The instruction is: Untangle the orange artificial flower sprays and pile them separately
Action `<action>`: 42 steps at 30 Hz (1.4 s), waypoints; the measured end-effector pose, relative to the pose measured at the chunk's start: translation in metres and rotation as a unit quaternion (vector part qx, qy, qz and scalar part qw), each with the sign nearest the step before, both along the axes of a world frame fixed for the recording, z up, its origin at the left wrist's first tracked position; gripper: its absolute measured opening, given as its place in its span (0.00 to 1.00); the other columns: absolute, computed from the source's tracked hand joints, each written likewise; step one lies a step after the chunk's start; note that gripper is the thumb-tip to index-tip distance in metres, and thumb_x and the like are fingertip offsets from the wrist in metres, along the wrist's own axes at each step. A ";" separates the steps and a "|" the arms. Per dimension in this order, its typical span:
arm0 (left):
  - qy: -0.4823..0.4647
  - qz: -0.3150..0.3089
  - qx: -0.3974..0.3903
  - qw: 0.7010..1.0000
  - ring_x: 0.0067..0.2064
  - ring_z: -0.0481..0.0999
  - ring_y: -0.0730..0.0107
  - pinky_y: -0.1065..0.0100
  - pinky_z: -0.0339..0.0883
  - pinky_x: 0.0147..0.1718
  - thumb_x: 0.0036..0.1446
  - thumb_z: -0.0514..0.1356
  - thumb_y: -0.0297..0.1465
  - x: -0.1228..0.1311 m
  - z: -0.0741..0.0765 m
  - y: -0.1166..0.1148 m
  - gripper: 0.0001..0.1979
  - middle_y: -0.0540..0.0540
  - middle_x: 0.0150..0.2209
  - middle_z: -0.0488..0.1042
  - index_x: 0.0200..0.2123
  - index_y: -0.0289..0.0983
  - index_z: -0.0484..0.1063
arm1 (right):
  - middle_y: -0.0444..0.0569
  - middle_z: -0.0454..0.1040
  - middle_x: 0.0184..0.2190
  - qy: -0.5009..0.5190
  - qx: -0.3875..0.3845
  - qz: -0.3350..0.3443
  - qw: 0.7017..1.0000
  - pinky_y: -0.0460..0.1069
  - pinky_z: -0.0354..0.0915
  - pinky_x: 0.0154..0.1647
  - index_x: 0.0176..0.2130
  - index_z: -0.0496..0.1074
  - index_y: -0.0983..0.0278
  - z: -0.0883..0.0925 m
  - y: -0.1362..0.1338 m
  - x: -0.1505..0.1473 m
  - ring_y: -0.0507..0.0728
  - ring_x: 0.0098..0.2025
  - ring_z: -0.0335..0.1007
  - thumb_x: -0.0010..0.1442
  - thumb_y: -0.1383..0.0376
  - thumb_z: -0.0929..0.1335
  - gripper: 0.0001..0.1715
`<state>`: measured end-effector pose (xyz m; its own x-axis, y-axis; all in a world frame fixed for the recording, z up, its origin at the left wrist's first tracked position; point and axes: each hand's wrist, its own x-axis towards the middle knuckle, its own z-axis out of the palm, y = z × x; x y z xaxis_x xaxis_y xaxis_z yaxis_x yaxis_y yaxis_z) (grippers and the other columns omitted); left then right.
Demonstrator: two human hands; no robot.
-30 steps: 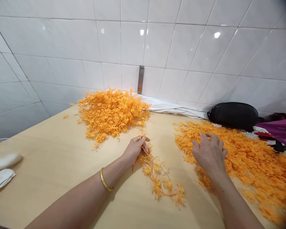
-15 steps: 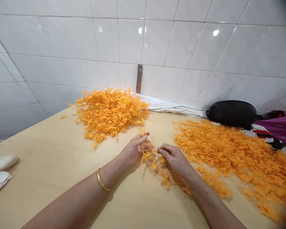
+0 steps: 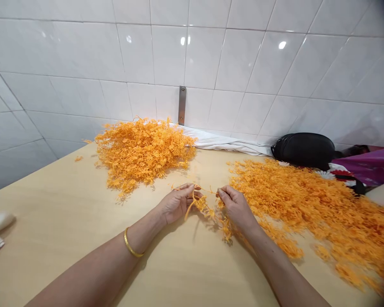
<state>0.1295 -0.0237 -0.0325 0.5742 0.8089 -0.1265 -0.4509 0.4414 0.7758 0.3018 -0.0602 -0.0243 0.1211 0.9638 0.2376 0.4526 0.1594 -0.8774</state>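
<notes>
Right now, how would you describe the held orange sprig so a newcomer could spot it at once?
The pale table bears two orange heaps, the back-left pile and the right pile. In front of the gap between them, the left hand and right hand nearly meet. Between these hands is the orange sprig, set apart by being held.

Brightly lit; white glare spots gleam on the glossy wall tiles point(image 3: 169, 55). Soft shadows (faint, fuzzy-edged) lie on the worktop point(image 3: 77, 230) beneath the arms point(image 3: 99, 273). Tiles stretch toward the right, right-hand corners darken, and orange sprigs point(image 3: 371, 247) at lower right look blurred.
</notes>
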 end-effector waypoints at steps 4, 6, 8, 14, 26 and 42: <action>0.041 0.024 0.001 0.999 0.26 0.72 0.72 0.69 0.65 0.25 0.53 0.50 0.35 -0.001 0.002 0.003 0.12 0.43 0.29 0.71 0.36 0.34 0.66 | 0.40 0.56 0.18 0.093 0.014 -0.033 0.995 0.44 0.49 0.22 0.21 0.59 0.64 -0.006 0.004 0.006 0.48 0.21 0.50 0.52 0.57 0.61 0.15; 0.088 0.036 0.015 0.995 0.24 0.72 0.69 0.69 0.65 0.24 0.54 0.48 0.36 -0.003 0.002 0.005 0.14 0.42 0.26 0.72 0.38 0.33 0.64 | 0.39 0.56 0.18 0.149 0.031 -0.090 0.984 0.44 0.49 0.21 0.21 0.59 0.64 -0.007 0.007 0.010 0.47 0.21 0.50 0.50 0.57 0.62 0.14; 0.122 0.062 0.020 0.990 0.23 0.72 0.68 0.70 0.64 0.22 0.55 0.46 0.37 -0.005 0.002 0.009 0.14 0.40 0.23 0.72 0.37 0.33 0.62 | 0.39 0.56 0.18 0.211 0.046 -0.141 0.966 0.43 0.50 0.20 0.22 0.59 0.64 -0.004 0.009 0.014 0.47 0.20 0.51 0.49 0.57 0.63 0.14; 0.125 0.187 0.015 0.974 0.16 0.66 0.76 0.76 0.57 0.15 0.56 0.43 0.35 -0.013 0.002 0.021 0.12 0.45 0.18 0.69 0.33 0.34 0.60 | 0.38 0.55 0.19 0.307 0.104 -0.204 0.924 0.43 0.50 0.18 0.21 0.58 0.64 0.008 0.010 0.018 0.45 0.18 0.50 0.47 0.58 0.64 0.13; 0.073 0.180 0.086 0.977 0.21 0.70 0.75 0.73 0.62 0.21 0.48 0.56 0.30 -0.009 -0.003 0.015 0.07 0.49 0.22 0.68 0.32 0.35 0.61 | 0.51 0.63 0.33 -0.156 0.190 -0.222 0.944 0.52 0.57 0.38 0.34 0.64 0.65 0.005 0.003 0.014 0.56 0.36 0.60 0.52 0.63 0.60 0.09; 0.080 0.216 0.081 0.970 0.23 0.68 0.77 0.73 0.61 0.24 0.40 0.61 0.32 0.005 -0.003 0.002 0.10 0.48 0.23 0.70 0.24 0.33 0.65 | 0.48 0.64 0.28 -0.281 0.079 0.126 0.948 0.47 0.57 0.31 0.27 0.63 0.64 0.003 -0.022 -0.035 0.51 0.29 0.59 0.57 0.69 0.55 0.12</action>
